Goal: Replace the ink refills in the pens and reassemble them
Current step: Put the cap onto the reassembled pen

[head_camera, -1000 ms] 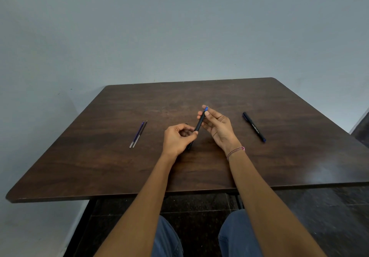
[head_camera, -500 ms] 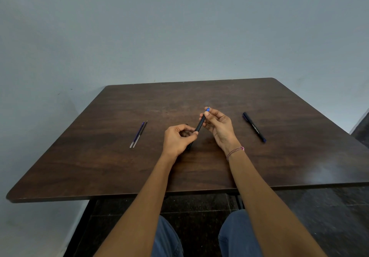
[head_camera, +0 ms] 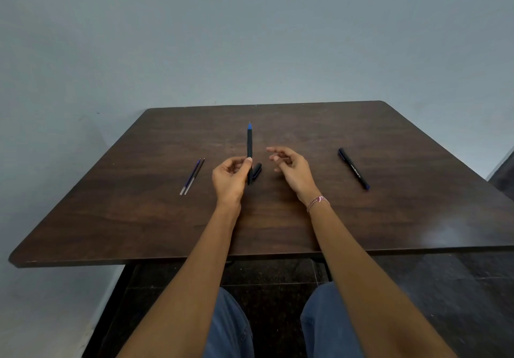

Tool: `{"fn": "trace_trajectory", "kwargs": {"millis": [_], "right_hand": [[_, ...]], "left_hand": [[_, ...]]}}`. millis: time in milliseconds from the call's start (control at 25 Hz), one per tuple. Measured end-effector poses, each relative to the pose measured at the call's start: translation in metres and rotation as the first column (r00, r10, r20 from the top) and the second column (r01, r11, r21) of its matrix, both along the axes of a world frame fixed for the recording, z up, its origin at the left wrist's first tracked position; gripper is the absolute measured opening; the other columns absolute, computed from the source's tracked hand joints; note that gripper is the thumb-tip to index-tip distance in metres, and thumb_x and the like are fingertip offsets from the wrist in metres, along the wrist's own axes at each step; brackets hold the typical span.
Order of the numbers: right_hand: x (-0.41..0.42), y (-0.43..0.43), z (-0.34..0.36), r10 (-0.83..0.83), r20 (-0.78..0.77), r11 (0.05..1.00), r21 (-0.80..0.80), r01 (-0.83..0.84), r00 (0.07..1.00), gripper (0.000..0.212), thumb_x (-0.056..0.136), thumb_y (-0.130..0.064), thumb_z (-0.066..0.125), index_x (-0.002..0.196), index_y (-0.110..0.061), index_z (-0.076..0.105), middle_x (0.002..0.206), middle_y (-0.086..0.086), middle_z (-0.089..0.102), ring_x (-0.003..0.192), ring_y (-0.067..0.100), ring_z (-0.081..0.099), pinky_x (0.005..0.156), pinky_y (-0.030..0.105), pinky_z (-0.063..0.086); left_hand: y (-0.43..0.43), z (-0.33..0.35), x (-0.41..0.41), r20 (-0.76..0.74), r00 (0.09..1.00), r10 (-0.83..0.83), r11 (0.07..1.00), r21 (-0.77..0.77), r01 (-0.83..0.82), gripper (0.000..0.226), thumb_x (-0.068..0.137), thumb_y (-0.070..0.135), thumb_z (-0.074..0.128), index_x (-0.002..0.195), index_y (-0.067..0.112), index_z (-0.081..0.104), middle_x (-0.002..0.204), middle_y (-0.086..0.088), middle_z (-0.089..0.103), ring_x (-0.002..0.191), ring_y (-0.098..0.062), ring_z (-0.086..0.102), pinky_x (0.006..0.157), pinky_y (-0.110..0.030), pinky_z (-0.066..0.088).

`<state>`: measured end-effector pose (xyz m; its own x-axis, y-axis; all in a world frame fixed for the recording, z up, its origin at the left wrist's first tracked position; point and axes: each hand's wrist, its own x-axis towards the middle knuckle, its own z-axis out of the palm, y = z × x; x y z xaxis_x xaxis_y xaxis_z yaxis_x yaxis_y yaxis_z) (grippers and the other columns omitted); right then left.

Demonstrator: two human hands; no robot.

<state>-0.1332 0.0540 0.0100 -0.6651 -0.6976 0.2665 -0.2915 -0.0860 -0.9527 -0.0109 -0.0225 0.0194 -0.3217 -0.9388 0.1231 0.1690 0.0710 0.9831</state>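
Left hand point(head_camera: 230, 177) gripped black pen point(head_camera: 249, 149) between thumb and curled fingers, low on the barrel, above the middle of the table point(head_camera: 395, 218). Pen barrel was slim and matte black, with a blue cone tip point(head_camera: 249, 126) and a fine point showing at the very top. Its long axis ran nearly straight up the picture, tip pointing up and away from the person, with the butt end sticking out just below the thumb. Right hand point(head_camera: 292, 169) sat just beside it, apart from the pen, fingers loosely bent, holding nothing. A short dark piece, probably the cap point(head_camera: 258, 169), lay on the table just right of the pen's lower end; couldn't tell if it touched the pen.

Second pen point(head_camera: 353, 169), black, capped, with small print on the barrel and a bluish near end, lay flat well to the right, on a diagonal from far-left to near-right. Two thin refills point(head_camera: 192, 176) lay side by side on the left, one blue and one darker, with pale near ends, on a diagonal from far-right to near-left. Beaded bracelet point(head_camera: 318, 202) on the right wrist.
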Motion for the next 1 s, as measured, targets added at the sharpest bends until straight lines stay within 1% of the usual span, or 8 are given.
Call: {"fn": "trace_trajectory", "kwargs": {"millis": [120,200,320,440,600,760,920,1000], "right_hand": [[0.0014,-0.0026,-0.0006,-0.015,-0.232,0.992,0.121,0.044,0.973,0.031,0.096,-0.008,0.049,0.116,-0.026,0.065,0.095,0.001,0.052,0.083,0.012,0.052,0.079,0.022,0.046],[0.0021,-0.0048,-0.0012,0.054,-0.407,0.973,0.228,0.045,0.912,0.036,0.097,-0.009,0.046,0.123,-0.028,0.062,0.09,-0.002,0.043,0.09,0.014,0.045,0.085,0.022,0.039],[0.0068,-0.0082,-0.004,0.169,-0.612,0.933,0.351,0.074,0.772,0.043,0.095,-0.005,0.044,0.129,-0.028,0.057,0.1,0.002,0.04,0.1,0.02,0.036,0.088,0.021,0.032],[0.0094,-0.0101,-0.0067,0.212,-0.748,0.913,0.381,0.146,0.628,0.04,0.091,-0.006,0.049,0.126,-0.021,0.06,0.115,0.008,0.045,0.107,0.025,0.036,0.094,0.029,0.038],[0.01,-0.0102,-0.0075,0.179,-0.772,0.913,0.361,0.189,0.61,0.027,0.091,-0.013,0.057,0.117,-0.015,0.064,0.119,0.01,0.046,0.112,0.026,0.037,0.098,0.033,0.039],[0.01,-0.0101,-0.0069,0.144,-0.78,0.901,0.357,0.245,0.609,0.026,0.09,-0.02,0.062,0.114,-0.01,0.064,0.118,0.009,0.046,0.112,0.024,0.038,0.096,0.032,0.043],[0.0069,-0.0092,-0.0064,0.054,-0.74,0.908,0.316,0.275,0.671,0.025,0.09,-0.016,0.062,0.113,-0.006,0.063,0.113,0.01,0.05,0.11,0.024,0.04,0.093,0.032,0.043],[0.0035,-0.0087,-0.0053,-0.004,-0.674,0.923,0.282,0.263,0.738,0.024,0.09,-0.013,0.062,0.112,-0.006,0.064,0.11,0.011,0.053,0.109,0.025,0.042,0.094,0.031,0.041]], "left_hand": [[-0.0014,-0.0009,0.0003,-0.038,0.998,0.042,0.998,0.042,-0.041,0.008,0.083,0.01,0.071,0.078,0.016,0.069,0.07,0.003,0.067,0.057,0.003,0.06,0.052,-0.011,0.046],[-0.0009,-0.0009,0.0,-0.049,0.998,0.045,0.998,0.038,-0.044,0.01,0.083,0.01,0.071,0.077,0.017,0.068,0.07,0.004,0.067,0.056,0.005,0.06,0.052,-0.011,0.046],[-0.0009,-0.0018,0.0005,-0.051,0.998,0.039,0.999,0.03,-0.038,0.009,0.083,0.009,0.071,0.078,0.016,0.068,0.072,0.004,0.067,0.059,0.007,0.062,0.054,-0.009,0.046],[-0.0006,-0.0034,0.0009,-0.031,0.999,0.028,0.999,0.031,-0.027,0.005,0.083,0.011,0.071,0.081,0.015,0.069,0.073,0.004,0.067,0.058,0.007,0.061,0.054,-0.009,0.047],[0.0,-0.0046,0.0003,-0.026,0.999,0.023,1.0,0.014,-0.022,0.003,0.082,0.011,0.072,0.081,0.013,0.069,0.07,0.002,0.065,0.056,0.006,0.059,0.054,-0.01,0.046],[0.0001,-0.0055,0.0009,0.003,1.0,-0.004,1.0,-0.003,0.004,0.002,0.083,0.012,0.072,0.083,0.014,0.07,0.076,-0.002,0.068,0.068,-0.005,0.062,0.06,-0.016,0.05],[0.0007,-0.0058,0.0001,0.057,0.996,-0.061,0.997,-0.038,0.064,0.003,0.083,0.012,0.072,0.081,0.013,0.07,0.07,0.002,0.065,0.061,0.002,0.058,0.056,-0.015,0.047],[0.0014,-0.0059,-0.0009,0.091,0.991,-0.1,0.993,-0.059,0.105,0.003,0.082,0.011,0.072,0.08,0.013,0.07,0.067,0.002,0.063,0.054,0.005,0.056,0.05,-0.012,0.045]]}}
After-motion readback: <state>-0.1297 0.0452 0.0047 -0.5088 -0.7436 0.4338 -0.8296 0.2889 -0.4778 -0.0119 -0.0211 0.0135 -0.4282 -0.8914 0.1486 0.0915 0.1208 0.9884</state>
